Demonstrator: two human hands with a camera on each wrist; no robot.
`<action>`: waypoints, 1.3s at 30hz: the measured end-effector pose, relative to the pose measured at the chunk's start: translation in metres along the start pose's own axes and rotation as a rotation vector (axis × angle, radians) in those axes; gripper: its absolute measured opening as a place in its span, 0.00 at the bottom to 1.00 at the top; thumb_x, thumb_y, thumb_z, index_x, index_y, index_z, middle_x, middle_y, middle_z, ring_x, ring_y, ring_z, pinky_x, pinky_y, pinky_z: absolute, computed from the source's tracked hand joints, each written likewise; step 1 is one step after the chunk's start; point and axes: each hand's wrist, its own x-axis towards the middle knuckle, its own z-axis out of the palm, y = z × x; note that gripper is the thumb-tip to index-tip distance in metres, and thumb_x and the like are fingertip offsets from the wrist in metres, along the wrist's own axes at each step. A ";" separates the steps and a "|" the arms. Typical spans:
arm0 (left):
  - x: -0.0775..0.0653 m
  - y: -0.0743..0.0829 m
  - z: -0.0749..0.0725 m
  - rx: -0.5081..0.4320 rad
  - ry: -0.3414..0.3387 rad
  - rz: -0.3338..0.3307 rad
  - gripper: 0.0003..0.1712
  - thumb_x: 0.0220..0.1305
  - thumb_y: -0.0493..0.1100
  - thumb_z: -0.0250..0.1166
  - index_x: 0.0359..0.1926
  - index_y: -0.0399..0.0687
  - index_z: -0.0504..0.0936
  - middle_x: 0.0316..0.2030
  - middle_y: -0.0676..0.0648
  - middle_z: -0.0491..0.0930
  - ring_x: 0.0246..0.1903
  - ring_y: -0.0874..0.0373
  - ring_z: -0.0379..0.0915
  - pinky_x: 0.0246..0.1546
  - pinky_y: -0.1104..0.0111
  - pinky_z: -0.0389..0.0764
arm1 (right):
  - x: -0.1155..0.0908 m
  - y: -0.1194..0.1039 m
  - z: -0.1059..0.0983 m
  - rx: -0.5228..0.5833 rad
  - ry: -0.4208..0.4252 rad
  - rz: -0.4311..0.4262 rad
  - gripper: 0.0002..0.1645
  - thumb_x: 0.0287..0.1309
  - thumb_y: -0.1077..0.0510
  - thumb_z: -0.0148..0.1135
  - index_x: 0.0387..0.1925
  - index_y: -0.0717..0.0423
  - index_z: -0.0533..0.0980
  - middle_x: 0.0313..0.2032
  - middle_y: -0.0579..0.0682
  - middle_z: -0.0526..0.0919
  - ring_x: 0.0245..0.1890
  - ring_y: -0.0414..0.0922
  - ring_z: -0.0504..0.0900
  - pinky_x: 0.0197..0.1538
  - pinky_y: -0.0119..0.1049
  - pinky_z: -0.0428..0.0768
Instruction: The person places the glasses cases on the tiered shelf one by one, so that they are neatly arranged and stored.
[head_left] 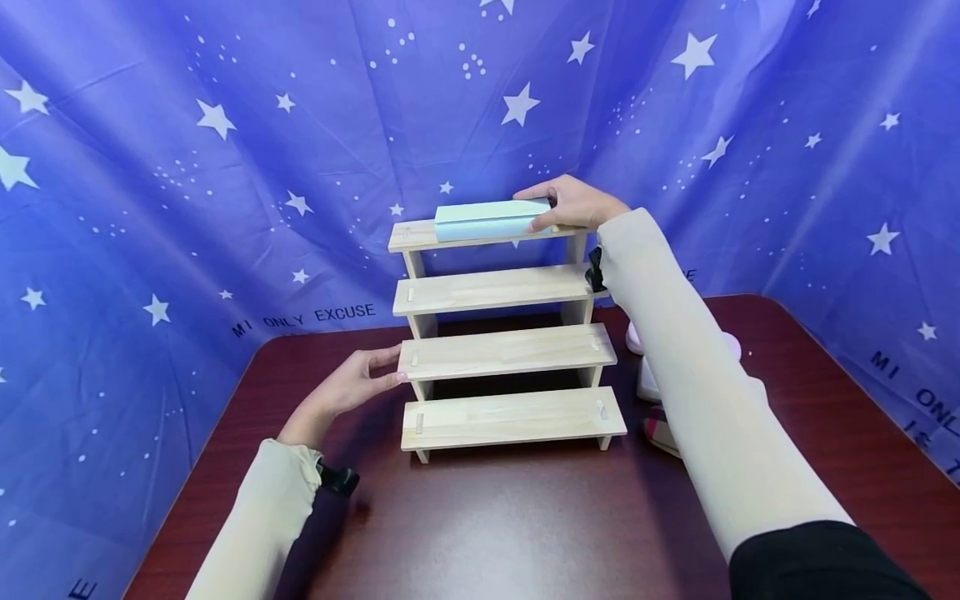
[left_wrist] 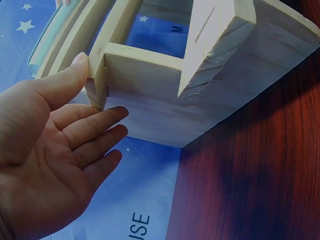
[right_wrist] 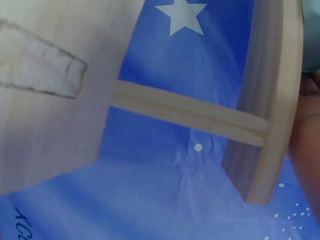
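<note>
Hands (head_left: 573,202) (head_left: 347,385) on blue box (head_left: 483,220), wooden rack (head_left: 510,354)

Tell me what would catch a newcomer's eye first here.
Most likely the four-tier wooden stand in the middle of the table. At its top shelf is a pale blue box, its right end in the person's right grip. Behind hangs a vivid blue curtain with white stars.

Head: high, forward-down, whole rack (head_left: 510,355)
Left wrist: close, rack's left end
Right wrist: closer, upper right
All share: rack, curtain (head_left: 345,125)
</note>
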 end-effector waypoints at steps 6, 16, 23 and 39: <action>0.003 0.002 0.002 0.003 -0.017 0.005 0.32 0.64 0.38 0.61 0.65 0.27 0.62 0.62 0.33 0.66 0.62 0.47 0.61 0.60 0.50 0.61 | -0.004 0.010 -0.003 0.022 0.015 -0.005 0.41 0.55 0.55 0.65 0.69 0.51 0.61 0.64 0.57 0.67 0.56 0.47 0.66 0.57 0.40 0.65; 0.005 0.006 0.003 0.006 -0.027 0.006 0.32 0.64 0.37 0.61 0.65 0.27 0.61 0.63 0.32 0.65 0.62 0.47 0.61 0.60 0.50 0.62 | -0.019 0.019 -0.004 0.068 0.120 -0.050 0.42 0.52 0.50 0.68 0.68 0.45 0.63 0.51 0.56 0.74 0.42 0.45 0.66 0.44 0.35 0.66; 0.003 0.010 0.002 0.033 -0.016 -0.009 0.32 0.64 0.37 0.61 0.64 0.26 0.62 0.62 0.32 0.65 0.63 0.46 0.60 0.61 0.51 0.63 | -0.048 0.020 -0.006 0.205 0.191 -0.144 0.41 0.54 0.54 0.67 0.68 0.53 0.63 0.70 0.49 0.59 0.70 0.44 0.54 0.70 0.40 0.53; 0.000 0.005 -0.001 0.055 -0.006 0.001 0.32 0.63 0.37 0.61 0.63 0.24 0.63 0.62 0.31 0.65 0.63 0.45 0.59 0.61 0.51 0.62 | -0.138 0.048 0.026 0.194 0.228 -0.181 0.36 0.56 0.62 0.65 0.66 0.55 0.65 0.66 0.53 0.67 0.68 0.47 0.60 0.68 0.30 0.57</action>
